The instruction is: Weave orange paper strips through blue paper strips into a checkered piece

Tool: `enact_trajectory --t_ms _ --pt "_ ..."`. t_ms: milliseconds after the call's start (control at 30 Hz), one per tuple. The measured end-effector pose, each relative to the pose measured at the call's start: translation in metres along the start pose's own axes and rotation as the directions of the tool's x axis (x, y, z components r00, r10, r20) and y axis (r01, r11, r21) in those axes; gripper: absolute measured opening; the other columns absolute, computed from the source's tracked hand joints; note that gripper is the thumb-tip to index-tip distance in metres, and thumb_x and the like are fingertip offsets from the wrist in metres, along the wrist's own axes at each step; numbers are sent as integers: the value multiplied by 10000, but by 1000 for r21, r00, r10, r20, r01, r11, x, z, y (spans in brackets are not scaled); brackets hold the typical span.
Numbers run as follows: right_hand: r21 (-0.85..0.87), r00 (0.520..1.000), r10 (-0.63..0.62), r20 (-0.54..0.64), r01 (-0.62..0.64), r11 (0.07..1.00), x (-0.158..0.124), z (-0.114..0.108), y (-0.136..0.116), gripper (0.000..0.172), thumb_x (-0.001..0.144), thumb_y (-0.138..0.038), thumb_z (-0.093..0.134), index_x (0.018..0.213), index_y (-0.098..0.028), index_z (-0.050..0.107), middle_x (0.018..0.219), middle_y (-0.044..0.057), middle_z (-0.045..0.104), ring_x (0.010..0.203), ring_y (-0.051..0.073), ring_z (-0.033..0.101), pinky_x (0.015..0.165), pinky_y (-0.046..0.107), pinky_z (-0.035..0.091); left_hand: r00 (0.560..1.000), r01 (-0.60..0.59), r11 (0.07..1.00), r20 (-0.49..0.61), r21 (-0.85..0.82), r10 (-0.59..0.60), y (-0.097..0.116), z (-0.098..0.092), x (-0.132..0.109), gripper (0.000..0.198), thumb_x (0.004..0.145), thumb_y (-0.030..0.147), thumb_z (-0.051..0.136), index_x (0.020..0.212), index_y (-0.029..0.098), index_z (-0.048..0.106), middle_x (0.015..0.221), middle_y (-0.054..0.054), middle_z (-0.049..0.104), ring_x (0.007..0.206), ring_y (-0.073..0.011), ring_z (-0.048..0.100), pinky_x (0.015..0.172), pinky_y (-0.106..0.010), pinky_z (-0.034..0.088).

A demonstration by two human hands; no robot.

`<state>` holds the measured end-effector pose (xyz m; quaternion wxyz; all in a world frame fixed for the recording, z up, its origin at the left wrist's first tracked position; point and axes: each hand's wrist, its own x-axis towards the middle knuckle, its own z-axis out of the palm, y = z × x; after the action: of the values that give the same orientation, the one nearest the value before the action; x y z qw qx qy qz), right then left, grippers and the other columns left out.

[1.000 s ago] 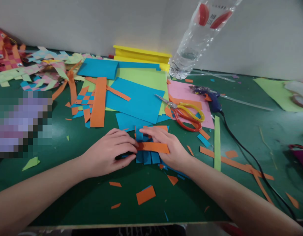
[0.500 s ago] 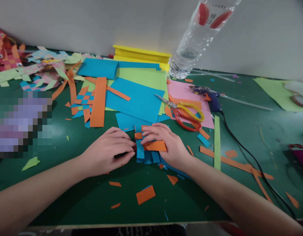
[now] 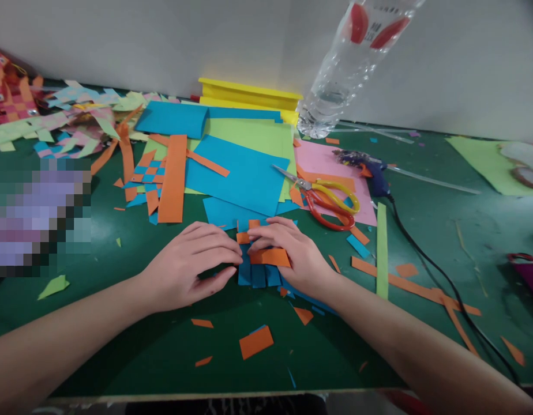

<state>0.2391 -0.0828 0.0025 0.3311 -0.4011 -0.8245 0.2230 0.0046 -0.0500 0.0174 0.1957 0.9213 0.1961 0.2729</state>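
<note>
A small piece of blue and orange woven paper [image 3: 244,271] lies on the table between my hands, its blue strips hanging loose toward me. My left hand [image 3: 192,262] is at its left edge, thumb and fingertips nearly together on the outermost blue strip. From the right, my right hand [image 3: 295,251] reaches over the weave with bent fingers. It holds an orange paper strip [image 3: 270,257] that lies crosswise over the blue strips. The fingers hide part of the weave's upper right side.
Behind the weave are blue paper sheets [image 3: 240,176] and scissors [image 3: 331,202]. A glue gun [image 3: 376,176] with a black cord lies right of them. A water bottle [image 3: 336,86] stands at the back. Orange scraps [image 3: 256,342] lie in front, and a blurred-out object [image 3: 33,219] at left.
The left fingertips have shifted slightly right onto the blue strip. The orange strip has slid a little to the left, and the loose blue strips lie flatter.
</note>
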Motion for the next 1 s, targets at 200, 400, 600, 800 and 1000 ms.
enact_trajectory --t_ms 200,400,600,800,1000 --pt "-38 992 -71 -100 67 997 2 -2 -3 384 849 -45 474 1170 -252 523 973 1 734 953 168 660 1026 422 410 996 -74 997 55 34 72 1 2 -1 204 895 147 566 1081 198 634 1100 -29 717 1093 -174 605 1021 -337 399" --pt "-167 994 -106 -17 102 981 3 -19 -5 282 853 -161 572 1130 -199 532 998 64 707 925 217 620 841 391 433 988 -105 992 121 76 96 1 4 -2 221 901 180 562 1110 201 631 1165 -31 698 1151 -180 592 1121 -359 325" --pt "-195 990 -88 108 108 975 5 -36 0 85 870 -215 602 790 -188 593 764 23 659 763 170 538 769 349 369 982 -119 990 158 81 105 2 2 -1 244 921 194 538 1157 185 597 1186 -40 686 1149 -176 590 1108 -350 329" --pt "-179 950 -39 308 98 979 7 -48 1 218 852 -409 659 920 -202 663 916 33 678 903 198 542 879 366 327 974 -107 991 210 79 88 0 3 -2 266 927 215 534 1188 195 580 1203 -25 676 1165 -180 574 1107 -359 310" --pt "-186 925 41 378 32 982 7 -48 2 416 773 -548 694 1005 -208 638 997 32 667 973 215 538 929 368 294 968 -93 993 239 75 73 -1 4 -3 211 927 224 531 1121 201 610 1194 -25 679 1165 -190 576 1105 -370 310"
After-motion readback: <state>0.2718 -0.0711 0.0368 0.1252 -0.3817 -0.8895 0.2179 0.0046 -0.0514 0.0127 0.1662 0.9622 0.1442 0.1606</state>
